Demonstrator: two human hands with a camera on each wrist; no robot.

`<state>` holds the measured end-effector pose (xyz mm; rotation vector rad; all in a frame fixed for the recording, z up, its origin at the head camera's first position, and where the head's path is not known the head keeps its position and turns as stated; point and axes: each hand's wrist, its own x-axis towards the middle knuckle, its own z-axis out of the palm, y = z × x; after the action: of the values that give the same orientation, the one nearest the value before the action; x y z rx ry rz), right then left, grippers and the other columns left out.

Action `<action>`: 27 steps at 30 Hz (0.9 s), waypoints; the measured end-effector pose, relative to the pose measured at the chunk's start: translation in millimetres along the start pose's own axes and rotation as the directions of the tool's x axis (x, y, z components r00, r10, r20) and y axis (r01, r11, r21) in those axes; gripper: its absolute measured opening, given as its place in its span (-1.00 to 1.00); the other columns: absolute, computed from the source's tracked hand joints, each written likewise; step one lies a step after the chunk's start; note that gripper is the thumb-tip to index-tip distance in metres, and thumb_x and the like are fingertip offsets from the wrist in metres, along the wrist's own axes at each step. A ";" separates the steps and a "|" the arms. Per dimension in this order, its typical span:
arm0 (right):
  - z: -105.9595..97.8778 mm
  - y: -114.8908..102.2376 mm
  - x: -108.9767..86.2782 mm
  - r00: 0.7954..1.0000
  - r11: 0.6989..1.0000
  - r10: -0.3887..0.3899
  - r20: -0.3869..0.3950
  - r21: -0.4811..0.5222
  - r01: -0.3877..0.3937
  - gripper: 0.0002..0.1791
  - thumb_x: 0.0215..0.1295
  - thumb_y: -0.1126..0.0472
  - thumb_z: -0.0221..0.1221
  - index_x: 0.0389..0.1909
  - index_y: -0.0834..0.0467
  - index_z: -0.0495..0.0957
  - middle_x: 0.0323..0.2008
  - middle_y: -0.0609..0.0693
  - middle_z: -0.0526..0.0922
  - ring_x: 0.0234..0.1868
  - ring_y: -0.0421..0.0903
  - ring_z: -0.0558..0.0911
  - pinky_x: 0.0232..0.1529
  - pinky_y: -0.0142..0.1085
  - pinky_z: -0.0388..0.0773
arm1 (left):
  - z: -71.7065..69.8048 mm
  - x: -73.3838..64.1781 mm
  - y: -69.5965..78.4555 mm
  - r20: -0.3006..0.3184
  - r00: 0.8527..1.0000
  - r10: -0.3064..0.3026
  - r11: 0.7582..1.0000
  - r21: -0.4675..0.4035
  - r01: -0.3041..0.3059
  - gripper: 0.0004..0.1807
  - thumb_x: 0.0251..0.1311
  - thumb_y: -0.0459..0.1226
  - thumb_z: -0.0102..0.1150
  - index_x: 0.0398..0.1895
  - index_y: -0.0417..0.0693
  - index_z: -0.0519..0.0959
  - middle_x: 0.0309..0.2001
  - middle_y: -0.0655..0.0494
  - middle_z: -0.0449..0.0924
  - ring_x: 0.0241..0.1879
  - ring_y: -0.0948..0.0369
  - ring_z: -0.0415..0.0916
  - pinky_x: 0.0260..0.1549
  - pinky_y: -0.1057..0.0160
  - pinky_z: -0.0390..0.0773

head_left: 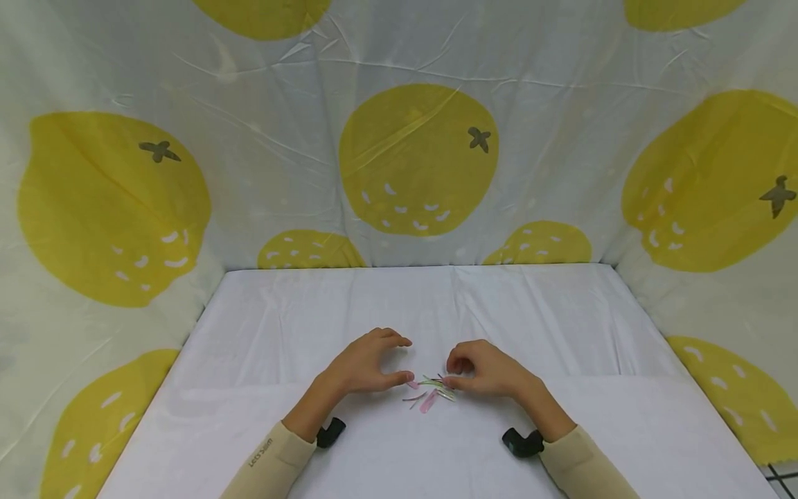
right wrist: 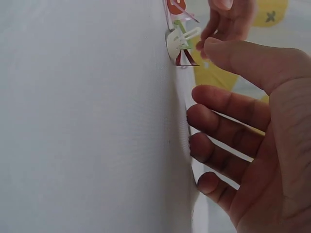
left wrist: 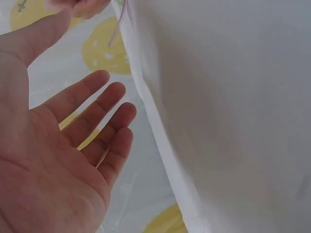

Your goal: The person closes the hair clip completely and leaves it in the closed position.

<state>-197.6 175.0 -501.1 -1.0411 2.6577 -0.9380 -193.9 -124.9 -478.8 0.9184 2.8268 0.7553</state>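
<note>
A small loose heap of thin coloured pieces (head_left: pixel 445 393), pink, green, pale and dark red, lies on the white cloth between both hands. Up close in the right wrist view I see a pale slotted piece (right wrist: pixel 173 46), a dark red piece (right wrist: pixel 184 59) and an orange one (right wrist: pixel 176 6); they look clip-like, but their exact kind is unclear. My left hand (head_left: pixel 373 363) hovers at the heap's left, fingers spread and relaxed, holding nothing; its thumb tip is near a pink piece. On the right, my right hand (head_left: pixel 489 369) has loosely bent fingers, thumb close to the heap, nothing visibly gripped.
White cloth (head_left: pixel 312 298) covers the tabletop. Curtain walls (head_left: pixel 561 152) printed with lemons enclose the back and both sides. Black wrist devices (head_left: pixel 522 443) sit below each wrist, near the table surface. A bit of tiled floor (head_left: pixel 787 478) shows at lower right.
</note>
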 end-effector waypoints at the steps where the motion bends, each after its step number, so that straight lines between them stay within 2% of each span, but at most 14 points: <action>1: 0.8 0.7 0.4 1.000 1.000 -0.004 0.001 -0.002 0.004 -0.83 0.28 -0.09 0.39 -0.30 -0.13 0.65 -0.39 -0.37 0.60 -0.29 -0.30 0.59 -0.17 -0.39 0.57 | 0.4 0.3 0.6 0.006 1.000 0.007 1.000 0.000 -0.007 -0.37 0.19 0.21 0.33 0.26 0.14 0.62 0.23 0.21 0.58 0.29 0.17 0.47 0.31 0.02 0.48; 11: 7.1 4.4 4.1 0.998 0.998 -0.065 0.012 -0.005 0.065 -0.94 0.30 0.01 0.38 -0.32 -0.18 0.67 -0.41 -0.40 0.59 -0.36 -0.35 0.56 -0.29 -0.45 0.52 | 3.3 1.2 3.2 0.045 0.998 0.040 0.999 0.035 -0.042 -0.41 0.22 0.16 0.31 0.25 0.14 0.62 0.22 0.22 0.59 0.28 0.20 0.48 0.28 0.06 0.50; 17: 9.5 5.0 4.7 0.997 0.996 -0.081 0.000 -0.033 0.081 -0.92 0.33 0.11 0.35 -0.33 -0.18 0.70 -0.40 -0.42 0.59 -0.35 -0.39 0.53 -0.26 -0.46 0.51 | 6.2 1.8 1.0 0.047 0.998 0.038 0.998 0.045 -0.040 -0.42 0.23 0.18 0.30 0.24 0.15 0.63 0.22 0.24 0.58 0.28 0.22 0.48 0.27 0.07 0.51; 21: 10.4 4.7 4.6 0.998 0.998 -0.066 0.001 -0.017 0.066 -0.89 0.35 0.16 0.33 -0.32 -0.16 0.69 -0.41 -0.40 0.59 -0.38 -0.39 0.51 -0.29 -0.46 0.51 | 8.6 1.7 -0.1 0.057 0.998 0.034 0.998 0.042 -0.036 -0.42 0.23 0.19 0.30 0.23 0.15 0.64 0.22 0.25 0.59 0.28 0.22 0.49 0.27 0.07 0.51; 27: 8.6 2.6 4.6 1.000 1.000 0.005 -0.013 0.031 -0.004 -0.89 0.41 0.17 0.27 -0.29 -0.15 0.64 -0.44 -0.37 0.60 -0.41 -0.38 0.53 -0.30 -0.43 0.54 | 10.1 3.2 0.9 0.043 0.999 0.025 0.999 0.042 -0.027 -0.43 0.25 0.21 0.28 0.22 0.15 0.65 0.19 0.27 0.61 0.27 0.23 0.50 0.23 0.05 0.54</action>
<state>-199.6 169.2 -509.1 -1.0253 2.6459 -0.9849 -193.8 -118.1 -486.9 0.9666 2.8097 0.6729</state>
